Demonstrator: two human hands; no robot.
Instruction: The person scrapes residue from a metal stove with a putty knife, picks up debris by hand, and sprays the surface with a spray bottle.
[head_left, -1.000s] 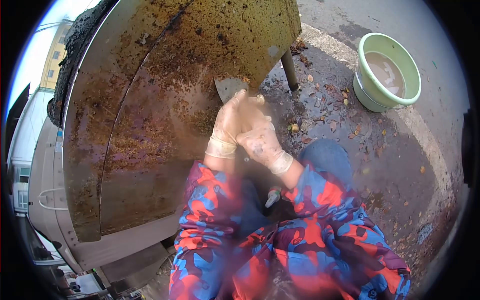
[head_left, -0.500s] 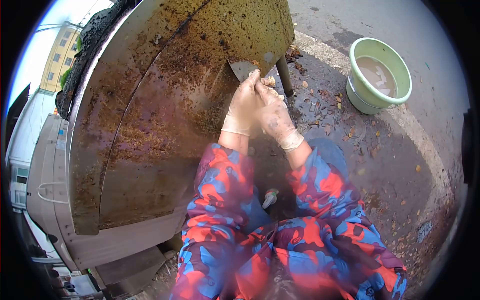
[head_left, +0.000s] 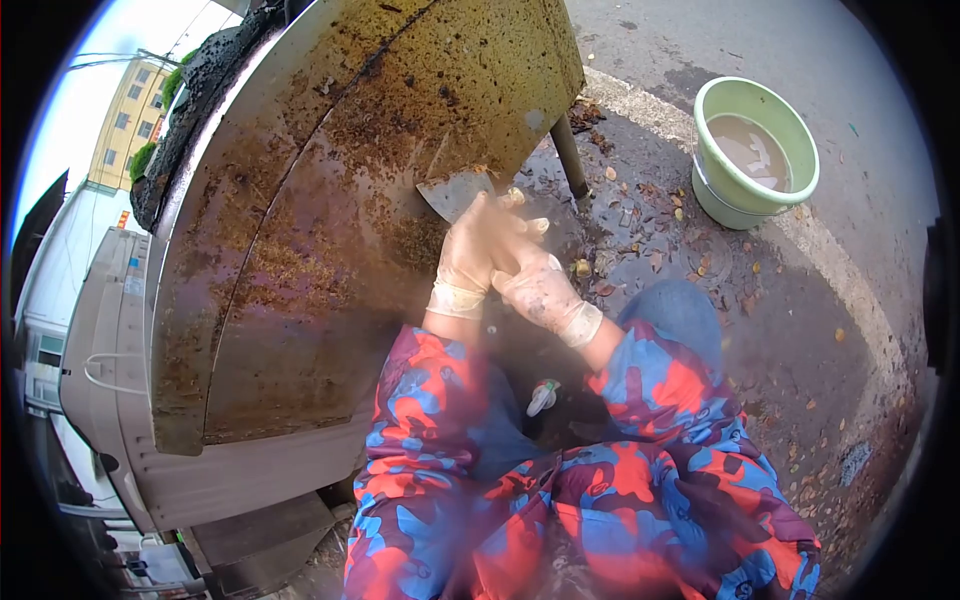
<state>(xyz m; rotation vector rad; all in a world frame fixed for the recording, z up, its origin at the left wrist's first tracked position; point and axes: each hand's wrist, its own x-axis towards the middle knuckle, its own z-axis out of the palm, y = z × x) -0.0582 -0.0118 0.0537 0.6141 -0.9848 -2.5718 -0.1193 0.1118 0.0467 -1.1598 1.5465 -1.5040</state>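
Observation:
A scraper [head_left: 453, 194] with a wide flat metal blade lies against a large brown, grimy metal panel [head_left: 300, 260]. My left hand [head_left: 465, 258], in a pale thin glove, is closed on the scraper, its thumb close to the blade. My right hand [head_left: 540, 290], in a similar dirt-smeared glove, overlaps the left from the right side. Its fingers curl around the far side of the same grip, and the fingertips show beyond the left hand. Both hands hide the handle. Crumbly brown residue sits along the blade's upper edge and over the panel.
A light green bucket [head_left: 705, 150] of murky water stands at the upper right. A metal leg [head_left: 568, 158] supports the panel beside wet ground with fallen leaves. Below the panel is a grey-beige casing [head_left: 250, 485]. A small whitish object [head_left: 542, 397] lies between my legs.
The scraper has moved left and down over the panel, and both hands have moved with it. More of the right hand's fingertips now show. The view has shifted slightly.

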